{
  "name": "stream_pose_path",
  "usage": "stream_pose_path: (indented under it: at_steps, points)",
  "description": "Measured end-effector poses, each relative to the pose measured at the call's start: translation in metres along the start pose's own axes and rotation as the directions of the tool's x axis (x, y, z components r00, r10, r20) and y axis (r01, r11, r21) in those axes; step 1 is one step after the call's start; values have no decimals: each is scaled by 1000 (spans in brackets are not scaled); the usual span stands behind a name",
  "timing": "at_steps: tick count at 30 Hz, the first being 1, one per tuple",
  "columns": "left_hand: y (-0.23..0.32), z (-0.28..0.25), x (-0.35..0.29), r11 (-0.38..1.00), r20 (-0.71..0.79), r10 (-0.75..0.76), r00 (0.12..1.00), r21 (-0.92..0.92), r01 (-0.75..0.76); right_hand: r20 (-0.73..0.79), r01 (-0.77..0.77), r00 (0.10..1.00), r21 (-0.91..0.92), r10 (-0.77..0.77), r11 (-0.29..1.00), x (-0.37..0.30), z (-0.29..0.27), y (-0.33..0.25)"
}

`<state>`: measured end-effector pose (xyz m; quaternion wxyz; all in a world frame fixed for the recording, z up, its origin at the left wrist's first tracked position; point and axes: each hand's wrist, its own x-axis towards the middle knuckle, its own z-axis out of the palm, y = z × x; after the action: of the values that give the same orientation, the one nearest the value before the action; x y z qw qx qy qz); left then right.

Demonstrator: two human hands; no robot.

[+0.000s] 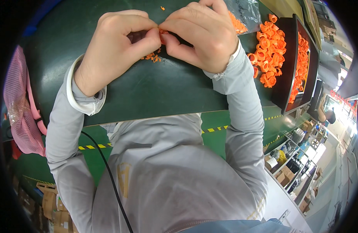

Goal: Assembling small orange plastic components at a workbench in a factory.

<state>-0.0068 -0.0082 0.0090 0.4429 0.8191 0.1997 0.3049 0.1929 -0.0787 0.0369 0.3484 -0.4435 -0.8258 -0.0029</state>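
Over the dark green tabletop [148, 89], my left hand [119, 44] and my right hand [204, 35] meet fingertip to fingertip. Between them is a small orange plastic piece [162, 31], mostly hidden by the fingers of both hands. My left thumb and forefinger are pinched at its left side, and my right thumb and forefinger close on it from the right. Just below the fingertips lie several tiny orange scraps [152, 58] on the table. One more orange bit [162, 8] sits beyond my hands.
Right of my right hand, orange ring-shaped parts [269, 50] are heaped beside a black bin [289, 66] holding more of them. A clear plastic bag [245, 15] with small orange pieces lies behind. At far left hangs a pink mesh bag [22, 101]. A black cable [109, 171] runs down my front.
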Motion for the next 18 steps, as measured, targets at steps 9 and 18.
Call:
stream_pose_path:
  at_steps: [9,18]
  points:
    - [1,-2,-1,1000,56,-31,998,0,31,101,66,993,-64,-59,996,1,-4,-1]
    - [1,1,0,1000,50,-9,999,-21,10,147,534,831,-479,-537,697,-1,1,21]
